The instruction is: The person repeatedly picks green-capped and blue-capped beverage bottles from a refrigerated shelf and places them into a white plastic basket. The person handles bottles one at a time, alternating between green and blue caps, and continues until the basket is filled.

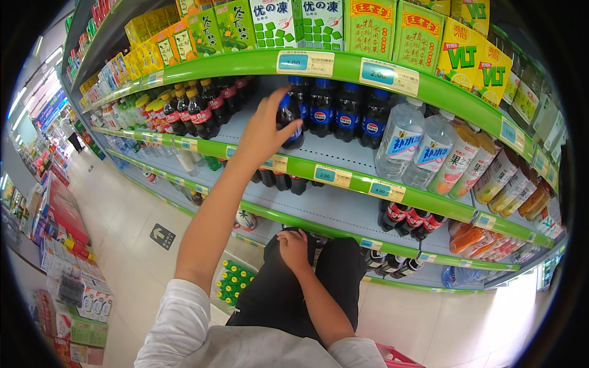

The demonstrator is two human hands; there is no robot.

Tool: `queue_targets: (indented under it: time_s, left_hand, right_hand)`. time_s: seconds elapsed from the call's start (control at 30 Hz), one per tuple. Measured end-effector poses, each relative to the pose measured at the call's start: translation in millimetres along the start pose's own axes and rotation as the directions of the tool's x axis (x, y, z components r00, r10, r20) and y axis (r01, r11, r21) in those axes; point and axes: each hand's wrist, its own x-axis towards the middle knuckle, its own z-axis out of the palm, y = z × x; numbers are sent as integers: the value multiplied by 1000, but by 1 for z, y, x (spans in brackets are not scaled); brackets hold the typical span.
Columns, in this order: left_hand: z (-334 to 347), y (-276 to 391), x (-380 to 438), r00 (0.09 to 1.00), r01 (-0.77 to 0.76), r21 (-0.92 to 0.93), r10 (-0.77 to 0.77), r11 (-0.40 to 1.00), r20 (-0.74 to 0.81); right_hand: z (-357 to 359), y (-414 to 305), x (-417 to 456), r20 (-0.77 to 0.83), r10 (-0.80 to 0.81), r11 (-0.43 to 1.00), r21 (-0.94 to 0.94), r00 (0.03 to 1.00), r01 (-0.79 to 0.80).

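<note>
My left hand (266,123) is stretched out to the upper shelf and grips a small Pepsi bottle (284,117) with a blue cap. Its fingers partly hide the bottle, which tilts slightly in front of a row of dark Pepsi bottles (346,115). Whether its base touches the shelf board (340,152) is hard to tell. To the left of that hand stand cola bottles (200,112) with red labels. Lower down, my right hand (293,246) rests on one knee of my black trousers (338,271), with nothing visible in it.
Large clear water bottles (399,140) and fruit drinks (464,158) stand to the right. Drink cartons (320,25) fill the shelf above, behind a green price rail (257,62). Green-capped bottles (233,280) sit low beside my leg. Boxed goods (87,294) line the aisle's left; a person (70,131) stands far off.
</note>
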Motion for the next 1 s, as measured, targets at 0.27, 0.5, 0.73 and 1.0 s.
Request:
queue_targets:
  time_s: [0.27, 0.5, 0.73, 1.0]
  left_hand:
    - [-79, 63, -87, 995, 93, -720, -95, 688, 38]
    - [-66, 9, -166, 914, 384, -855, -278, 349, 297]
    - [-61, -11, -224, 755, 582, -776, -516, 243, 404]
    - [-50, -21, -258, 639, 716, -679, -546, 164, 542]
  right_hand:
    - [-16, 1, 18, 328, 220, 689, 614, 919, -384]
    - [-80, -127, 16, 603, -333, -264, 679, 725, -685]
    - [-65, -135, 3, 533, 156, 97, 830, 832, -550]
    - [-43, -134, -6, -146, -332, 937, -168, 932, 307]
